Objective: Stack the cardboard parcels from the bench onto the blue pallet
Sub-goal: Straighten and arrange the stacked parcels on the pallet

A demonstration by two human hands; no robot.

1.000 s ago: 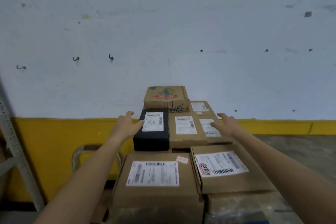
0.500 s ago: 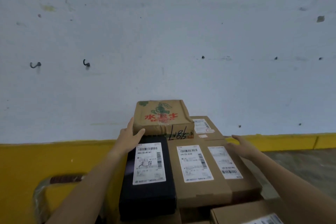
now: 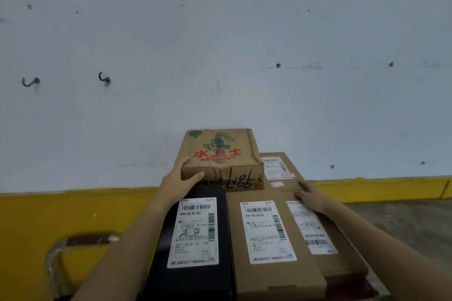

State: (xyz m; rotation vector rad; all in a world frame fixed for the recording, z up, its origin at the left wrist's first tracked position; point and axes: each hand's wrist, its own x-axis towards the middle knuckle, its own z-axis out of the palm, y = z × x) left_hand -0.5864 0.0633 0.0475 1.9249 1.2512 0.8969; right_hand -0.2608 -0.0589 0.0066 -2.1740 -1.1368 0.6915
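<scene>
1. Brown corrugated cardboard makes up most of the pile: a squat printed carton [image 3: 221, 154] with red characters, a green figure and black handwriting on its creased, taped front face sits highest and farthest back, against the pale wall [image 3: 220, 44].
2. The left hand [image 3: 179, 179] is wrapped round the near left corner of that carton, thumb on the top face and fingers curled under the front edge; a one-sided grip is judged to be in place, not yet a lift.
3. The right hand [image 3: 309, 194] lies flat and open on the plain brown parcel [image 3: 281, 171] just right of the carton, holding nothing; it appears to be on its way to the carton's right side.
4. In front lie a long matte black box [image 3: 193, 239] and a long flat brown parcel [image 3: 271, 234], touching side by side, each with a smooth white barcode label; a third labelled brown parcel [image 3: 325, 239] lies just to the right.
5. The worktop itself is hidden under the pile, and no blue pallet is in view, so how much has been stacked cannot be told. At least five parcels are seen waiting, so much of the task is judged to remain.
6. A yellow band [image 3: 61, 212] runs along the wall's foot.
</scene>
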